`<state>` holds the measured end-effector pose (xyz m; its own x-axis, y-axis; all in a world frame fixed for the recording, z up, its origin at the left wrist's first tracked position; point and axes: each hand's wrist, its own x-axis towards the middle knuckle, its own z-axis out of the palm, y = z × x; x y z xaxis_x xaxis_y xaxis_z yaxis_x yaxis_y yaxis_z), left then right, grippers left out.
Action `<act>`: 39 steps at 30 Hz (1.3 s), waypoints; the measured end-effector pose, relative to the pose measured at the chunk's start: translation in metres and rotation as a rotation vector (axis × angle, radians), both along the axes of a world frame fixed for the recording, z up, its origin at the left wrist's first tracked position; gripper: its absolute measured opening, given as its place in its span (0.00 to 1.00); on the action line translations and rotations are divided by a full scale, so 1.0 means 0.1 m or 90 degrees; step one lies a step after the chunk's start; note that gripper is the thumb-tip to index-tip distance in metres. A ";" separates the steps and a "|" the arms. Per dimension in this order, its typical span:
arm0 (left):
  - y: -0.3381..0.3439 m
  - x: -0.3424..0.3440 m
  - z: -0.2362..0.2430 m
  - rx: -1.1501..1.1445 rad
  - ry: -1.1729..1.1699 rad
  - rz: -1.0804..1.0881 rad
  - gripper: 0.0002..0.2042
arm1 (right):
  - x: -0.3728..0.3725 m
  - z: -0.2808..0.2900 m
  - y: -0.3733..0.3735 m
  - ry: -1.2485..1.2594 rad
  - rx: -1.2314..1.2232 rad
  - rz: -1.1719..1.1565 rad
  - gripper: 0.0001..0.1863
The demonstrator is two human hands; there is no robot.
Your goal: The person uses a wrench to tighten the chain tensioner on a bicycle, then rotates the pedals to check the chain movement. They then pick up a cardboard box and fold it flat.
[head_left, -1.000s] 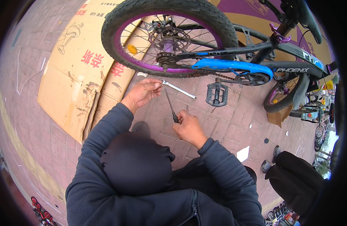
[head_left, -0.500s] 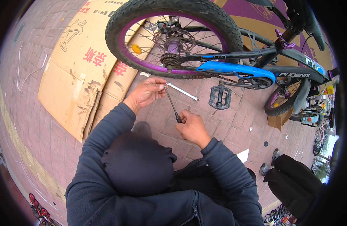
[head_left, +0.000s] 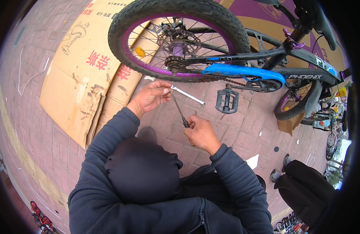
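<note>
My left hand (head_left: 158, 93) has its thumb and fingers pinched at the upper end of a silver wrench (head_left: 188, 95), which slants down toward the lower right. My right hand (head_left: 199, 132) grips the dark handle of a thin screwdriver (head_left: 178, 109), whose tip reaches up to my left fingertips and the wrench's end; the exact contact is hidden. Just beyond them is a black bicycle's rear wheel (head_left: 125, 46) with a purple rim, beside a blue chain guard (head_left: 242, 72) and a black pedal (head_left: 227, 100).
Flattened cardboard (head_left: 72, 97) lies on the pink pavers at left. The bicycle's front wheel (head_left: 289, 109) is at right above brown cardboard. Another person's dark legs (head_left: 301, 187) and shoes are at lower right. More bicycles (head_left: 330, 140) stand at the far right.
Compared with a second ago, both hands and the screwdriver sit slightly farther right, with the right hand nudged a little. The view has shifted slightly; the grips are unchanged.
</note>
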<state>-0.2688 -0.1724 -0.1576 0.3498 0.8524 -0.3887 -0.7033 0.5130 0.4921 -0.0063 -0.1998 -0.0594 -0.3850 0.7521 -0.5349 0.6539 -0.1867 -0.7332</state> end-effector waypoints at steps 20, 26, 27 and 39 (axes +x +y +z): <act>0.19 0.32 0.63 -0.078 0.120 0.075 0.07 | -0.21 0.24 -0.22 0.198 -0.146 -0.182 0.07; 0.26 0.60 0.92 -0.077 0.140 0.033 0.06 | -0.13 0.31 -0.34 0.232 -0.096 -0.244 0.09; 0.31 0.65 0.96 -0.069 0.150 0.032 0.07 | -0.11 0.32 -0.31 0.218 -0.029 -0.232 0.09; 0.50 0.97 1.19 0.035 0.296 0.096 0.14 | 0.11 0.58 0.06 0.230 -0.060 -0.259 0.05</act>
